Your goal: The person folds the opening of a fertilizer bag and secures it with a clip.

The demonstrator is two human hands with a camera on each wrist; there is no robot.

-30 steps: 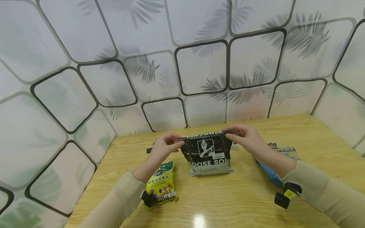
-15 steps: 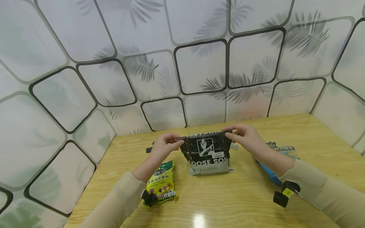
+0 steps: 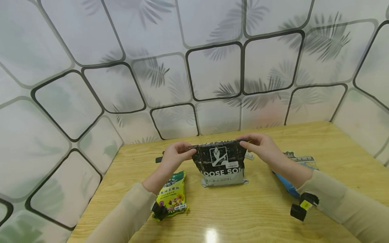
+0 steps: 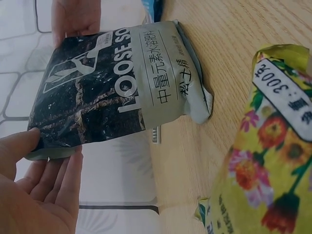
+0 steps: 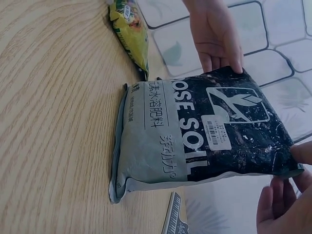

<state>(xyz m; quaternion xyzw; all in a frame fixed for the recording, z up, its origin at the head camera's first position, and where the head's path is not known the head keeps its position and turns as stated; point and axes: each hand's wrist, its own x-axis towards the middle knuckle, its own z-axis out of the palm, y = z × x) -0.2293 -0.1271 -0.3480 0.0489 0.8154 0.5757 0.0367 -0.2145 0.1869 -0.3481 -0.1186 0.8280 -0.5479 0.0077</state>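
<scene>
A black and grey bag of soil fertilizer [image 3: 223, 163] lettered "LOOSE SOIL" stands upright on the wooden table, its grey bottom edge on the tabletop. My left hand [image 3: 175, 156] pinches its top left corner, thumb in front and fingers behind. At the top right corner my right hand [image 3: 263, 148] pinches in the same way. Both wrist views show the bag's printed front; the left wrist view has my left hand [image 4: 44, 190] at one corner, and the right wrist view has my right hand [image 5: 287, 200] at the other. Its back is hidden.
A yellow flowered bag [image 3: 173, 195] lies left of the black bag, partly under my left forearm. A blue bag [image 3: 287, 184] lies right, mostly covered by my right forearm. Behind are a flat piano-key-patterned piece [image 3: 304, 159] and a small dark object [image 3: 159, 159]. A patterned curtain [image 3: 215, 74] surrounds the table.
Almost nothing differs. The bag's top edge tilts very slightly; both hands keep their pinch on its corners.
</scene>
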